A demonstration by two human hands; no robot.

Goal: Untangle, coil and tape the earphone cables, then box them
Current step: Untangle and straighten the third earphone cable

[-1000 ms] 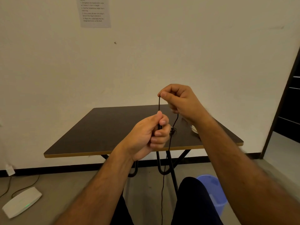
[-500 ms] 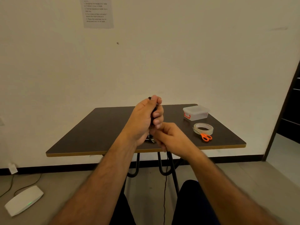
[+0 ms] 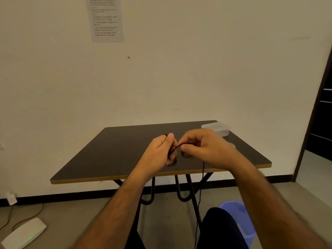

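Fingers of the left hand point(image 3: 159, 150) and right hand point(image 3: 203, 146) are curled, each pinching the black earphone cable point(image 3: 180, 145). The cable arcs between both hands above the desk point(image 3: 107, 159), its tail hanging past the front edge. A clear box point(image 3: 218, 127) sits at the far right corner.

Dim, warm yellowish indoor light, even and without glare. Soft focus throughout; motion blur on the right hand point(image 3: 206, 148) and forearms. Print on the wall sheet point(image 3: 106, 19) smeared, unreadable. Wide-angle bending at the edges, door frame point(image 3: 312, 112) leaning.
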